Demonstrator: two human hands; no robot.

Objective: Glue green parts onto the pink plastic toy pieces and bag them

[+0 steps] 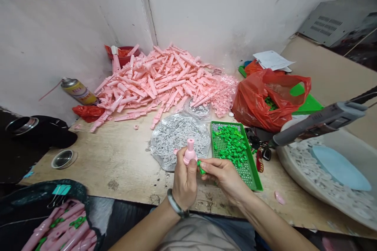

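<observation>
Head view: left hand [185,183] closed around a bell-shaped pink plastic part [190,151], upright over the bench [118,164]; right hand [226,178] pinching a green plastic piece [201,168] beside its base (contact unclear). Judged a fitting step, next calling for careful alignment.

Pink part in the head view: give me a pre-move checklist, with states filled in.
1. Left grip on the pink part: ok.
2. Right grip on a green piece: ok.
3. Green piece seated against the pink part: cannot tell, contact area hidden.
4. Green tray holding more green pieces: ok.
5. Tabletop free of strays: not ok, a loose pink bit lies right of the tray.
</observation>
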